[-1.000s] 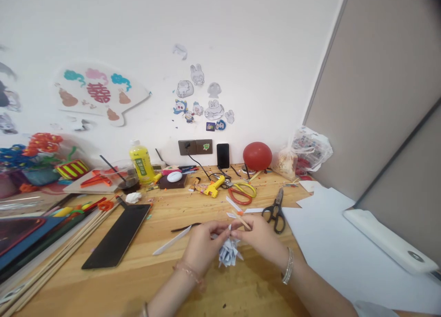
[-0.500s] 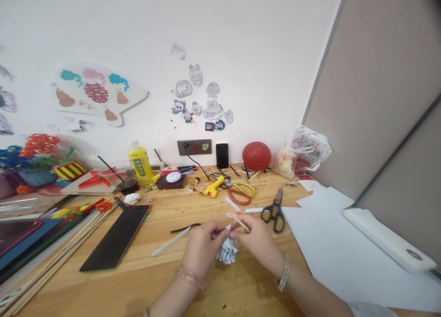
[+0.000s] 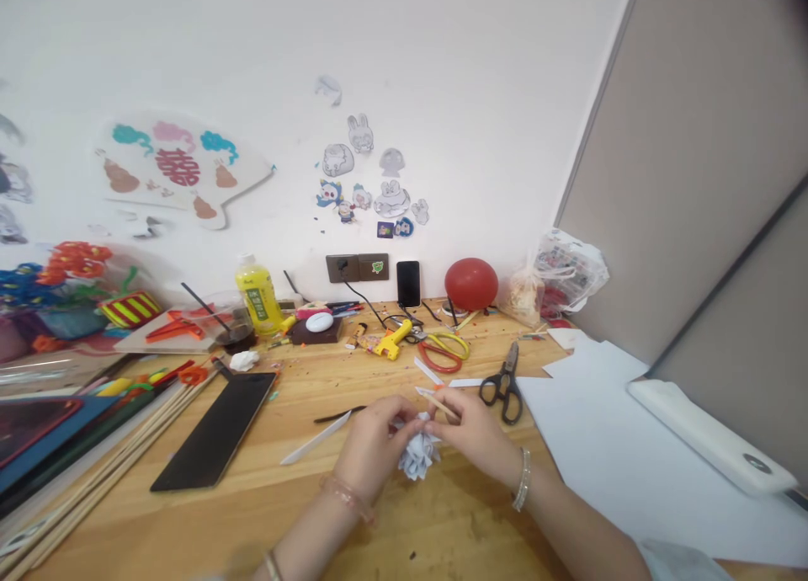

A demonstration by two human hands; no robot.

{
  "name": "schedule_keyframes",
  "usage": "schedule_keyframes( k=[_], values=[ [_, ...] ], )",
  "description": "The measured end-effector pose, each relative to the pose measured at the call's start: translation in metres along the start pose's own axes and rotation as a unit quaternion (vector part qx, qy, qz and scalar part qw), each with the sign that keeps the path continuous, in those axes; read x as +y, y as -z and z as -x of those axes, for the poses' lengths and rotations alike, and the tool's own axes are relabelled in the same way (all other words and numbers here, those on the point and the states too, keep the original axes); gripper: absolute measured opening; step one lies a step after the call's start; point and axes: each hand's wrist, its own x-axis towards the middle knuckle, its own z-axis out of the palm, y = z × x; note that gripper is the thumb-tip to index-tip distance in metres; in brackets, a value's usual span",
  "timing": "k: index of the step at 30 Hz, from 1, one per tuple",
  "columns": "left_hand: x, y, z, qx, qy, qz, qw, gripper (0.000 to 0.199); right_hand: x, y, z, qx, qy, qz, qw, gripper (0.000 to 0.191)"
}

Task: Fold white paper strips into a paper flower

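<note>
Centrally, over the wooden desk (image 3: 454, 530), left hand (image 3: 372, 438) and right hand (image 3: 470, 425) sit close together, fingertips pinching a folded paper flower (image 3: 420, 459), likely to steady it; thin wooden stick (image 3: 445, 409) tucked in right fingers, apparently sparing the fingertips. Behind, leftward: plastic bottle (image 3: 259, 299) holds yellow drink (image 3: 266, 313); clear cup (image 3: 222, 317) holds dark liquid (image 3: 238, 339), black straw (image 3: 203, 303).

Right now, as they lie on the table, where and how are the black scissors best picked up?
Probably grip the black scissors by their handle loops, coming from the person's near side: the loops lie toward the person and the blades point away. The right hand is nearer, but holds a stick, so it might need freeing first.
</note>
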Motion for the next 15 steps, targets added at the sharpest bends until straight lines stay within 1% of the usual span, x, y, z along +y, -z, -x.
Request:
schedule_keyframes(
  k=[2, 5, 9, 13, 15],
  values=[
    [0.001, -0.001, 0.000, 0.013, -0.007, -0.004, 1.000, 0.011, 0.001, -0.001, 0.000, 0.021, 0.016, 0.007, 1.000, 0.004],
    [0.001, -0.001, 0.001, 0.025, -0.012, -0.016, 0.999, 0.013, 0.001, -0.005, 0.001, 0.042, 0.021, 0.015, 0.999, 0.007],
    [0.000, -0.003, 0.002, 0.040, -0.015, -0.039, 0.998, 0.016, 0.003, -0.010, 0.001, 0.046, 0.001, -0.006, 0.999, 0.013],
    [-0.002, -0.007, 0.004, 0.074, -0.024, -0.060, 0.995, 0.014, 0.006, -0.011, 0.000, 0.047, 0.009, -0.026, 0.999, 0.016],
    [-0.004, -0.009, 0.006, 0.096, -0.043, -0.077, 0.992, 0.013, 0.006, -0.011, 0.001, 0.056, 0.002, -0.015, 0.998, 0.015]
  ],
)
